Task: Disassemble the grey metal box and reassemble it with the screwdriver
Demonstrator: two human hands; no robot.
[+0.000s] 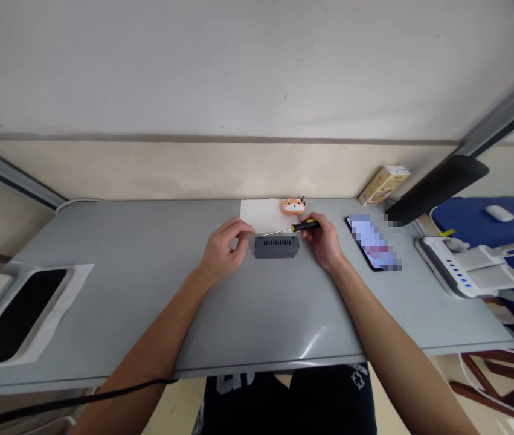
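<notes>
A dark grey slotted box sits on the desk between my hands. My right hand is closed round the black and yellow handle of a screwdriver, whose thin shaft points left along the box's top edge. At the shaft's tip, by the box's left end, are the fingers of my left hand. Its thumb and index finger curl together in a pinch, and anything between them is too small to make out. Behind the box lie a sheet of white paper and an orange animal-face case.
To the right lies a phone, with a small carton behind it. A black upright object and a white power strip with plugs stand farther right. A tablet-like device rests on paper at the left. The wall bounds the desk.
</notes>
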